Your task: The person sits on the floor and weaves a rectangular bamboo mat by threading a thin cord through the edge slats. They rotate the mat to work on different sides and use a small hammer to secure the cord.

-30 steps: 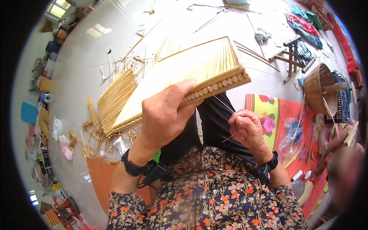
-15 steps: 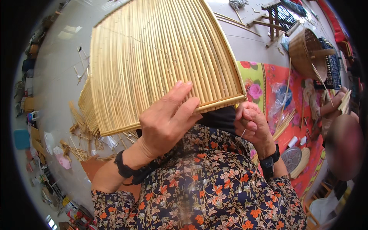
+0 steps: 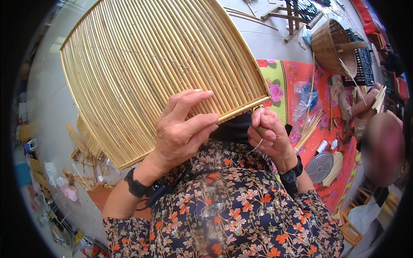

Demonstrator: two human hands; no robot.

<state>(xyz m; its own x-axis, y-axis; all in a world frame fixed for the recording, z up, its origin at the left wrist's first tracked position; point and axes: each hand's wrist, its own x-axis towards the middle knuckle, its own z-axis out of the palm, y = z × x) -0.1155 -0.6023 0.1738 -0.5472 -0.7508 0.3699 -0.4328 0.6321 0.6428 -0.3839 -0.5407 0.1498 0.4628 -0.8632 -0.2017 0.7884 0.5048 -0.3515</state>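
A large panel of straight straw-coloured reed stalks [image 3: 150,64], bound along its edges, is tilted up in front of me. My left hand [image 3: 183,124] grips its near edge, with the fingers spread over the stalks. Close below the right corner of that edge, my right hand [image 3: 272,135] is closed with its fingertips pinched together. A thin white strand [image 3: 257,147] trails out beneath these fingers. Something small and brown shows in the same hand, too covered to name.
On the right, a flowered red cloth [image 3: 309,129] carries cut stalks [image 3: 309,130], a grey sieve-like disc [image 3: 319,167] and white spools [image 3: 322,146]. Beyond stands a woven basket [image 3: 329,47]. Another person's hand [image 3: 365,101] holds pale strips at far right. Stalk scraps [image 3: 84,146] lie on the left floor.
The panel has shifted left and turned a little, its right corner now lower. My right hand has moved slightly left and up, with more of the white strand showing.
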